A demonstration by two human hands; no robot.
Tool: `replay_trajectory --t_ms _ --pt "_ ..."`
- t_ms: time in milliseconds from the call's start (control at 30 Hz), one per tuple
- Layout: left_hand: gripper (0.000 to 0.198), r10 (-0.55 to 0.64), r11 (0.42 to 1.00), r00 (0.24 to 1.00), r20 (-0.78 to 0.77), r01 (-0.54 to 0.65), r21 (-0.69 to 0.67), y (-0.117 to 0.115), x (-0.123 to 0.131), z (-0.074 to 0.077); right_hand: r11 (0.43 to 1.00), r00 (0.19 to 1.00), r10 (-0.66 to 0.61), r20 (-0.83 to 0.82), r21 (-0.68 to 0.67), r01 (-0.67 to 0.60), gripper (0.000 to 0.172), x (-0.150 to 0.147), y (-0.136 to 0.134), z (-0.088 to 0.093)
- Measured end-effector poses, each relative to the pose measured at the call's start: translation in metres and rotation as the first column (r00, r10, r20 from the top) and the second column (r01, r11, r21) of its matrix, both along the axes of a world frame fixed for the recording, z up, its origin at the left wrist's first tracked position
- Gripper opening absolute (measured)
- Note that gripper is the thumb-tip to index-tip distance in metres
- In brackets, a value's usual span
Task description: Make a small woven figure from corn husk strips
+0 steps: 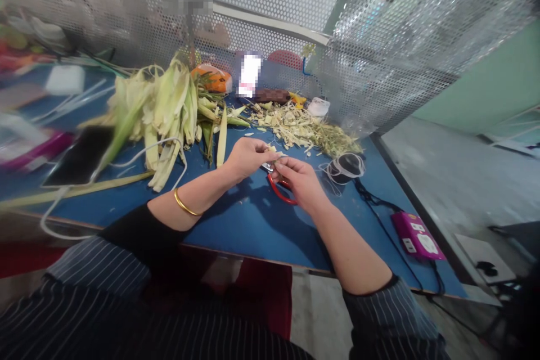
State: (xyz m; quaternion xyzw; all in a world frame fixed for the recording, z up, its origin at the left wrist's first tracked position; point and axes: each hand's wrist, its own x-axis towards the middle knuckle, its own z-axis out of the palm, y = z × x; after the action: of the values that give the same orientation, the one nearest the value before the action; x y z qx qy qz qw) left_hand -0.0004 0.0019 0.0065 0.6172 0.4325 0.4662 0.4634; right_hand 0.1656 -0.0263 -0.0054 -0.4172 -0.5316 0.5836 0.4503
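My left hand [248,156] and my right hand [300,179] meet above the middle of the blue table [236,222], fingertips almost touching. Both are closed in a pinch on a small pale piece that looks like corn husk [272,150]; fingers cover much of it. Red-handled scissors [282,196] lie below, partly hidden by my hands. Beyond my left hand is a large bunch of corn husks [169,98], with one loose husk strip [221,138] at its right. A heap of husk scraps [295,124] lies past my right hand.
A spool of pale thread [348,166] stands right of my hands. Further right sit a purple power box [417,236] and black cables. At left lies a phone [80,154] with a white cable. A bright phone screen [250,76] stands before the perforated metal mesh [270,28].
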Motion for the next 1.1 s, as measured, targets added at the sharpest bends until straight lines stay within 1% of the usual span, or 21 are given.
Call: replay_trajectory --t_ms 67,200,367,433,500,567,667,733,867,933,1033,1100 --pt "0.027 -0.01 1.0 1.0 0.024 0.01 -0.022 0.0 0.0 0.002 1.0 1.0 -0.021 -0.014 -0.006 0.021 0.021 0.001 0.0 0.001" --pt "0.039 -0.025 0.999 0.995 0.094 0.029 -0.039 -0.003 -0.002 0.009 0.999 0.998 -0.047 -0.043 -0.017 0.047 0.021 0.002 0.0 0.003" --pt "0.023 0.033 0.999 0.998 0.046 -0.033 0.012 -0.001 -0.003 0.009 1.0 1.0 -0.002 -0.015 0.003 0.002 0.019 0.002 0.0 0.002" --pt "0.026 0.042 0.999 0.997 0.061 -0.043 0.012 -0.001 -0.002 0.007 1.0 1.0 -0.006 -0.01 0.004 0.006 0.019 0.002 0.0 0.002" --pt "0.035 0.033 0.999 0.994 0.1 -0.032 -0.014 -0.001 -0.001 0.008 1.0 1.0 -0.017 -0.021 0.004 0.017 0.018 0.002 0.0 0.002" --pt "0.04 -0.001 0.999 0.993 0.12 0.006 -0.042 -0.003 -0.001 0.01 1.0 0.999 -0.023 -0.039 0.01 0.023 0.018 0.002 0.0 0.002" --pt "0.029 -0.045 0.997 0.994 0.096 0.051 -0.06 -0.006 -0.002 0.013 1.0 0.999 -0.014 -0.05 0.018 0.015 0.018 0.002 0.001 0.002" --pt "0.024 -0.028 0.997 0.997 0.066 0.033 -0.065 -0.006 -0.002 0.012 1.0 0.999 -0.002 -0.041 0.017 0.003 0.019 0.001 0.001 0.002" --pt "0.024 0.054 0.998 0.998 0.012 -0.053 -0.04 -0.003 -0.002 0.007 0.998 0.999 0.033 -0.002 0.045 -0.033 0.021 0.001 0.0 0.002" --pt "0.025 0.082 0.996 0.997 0.005 -0.082 -0.028 -0.003 -0.001 0.005 0.998 0.999 0.027 0.032 0.063 -0.029 0.021 0.0 0.0 0.002" --pt "0.025 0.047 0.998 0.998 0.033 -0.046 -0.044 -0.004 0.0 0.006 0.998 0.998 -0.021 0.058 0.067 0.017 0.02 0.0 0.0 0.003" --pt "0.032 0.009 0.998 0.997 0.076 -0.004 -0.061 -0.004 0.001 0.008 0.996 0.998 -0.048 0.047 0.072 0.044 0.019 0.001 0.001 0.004"
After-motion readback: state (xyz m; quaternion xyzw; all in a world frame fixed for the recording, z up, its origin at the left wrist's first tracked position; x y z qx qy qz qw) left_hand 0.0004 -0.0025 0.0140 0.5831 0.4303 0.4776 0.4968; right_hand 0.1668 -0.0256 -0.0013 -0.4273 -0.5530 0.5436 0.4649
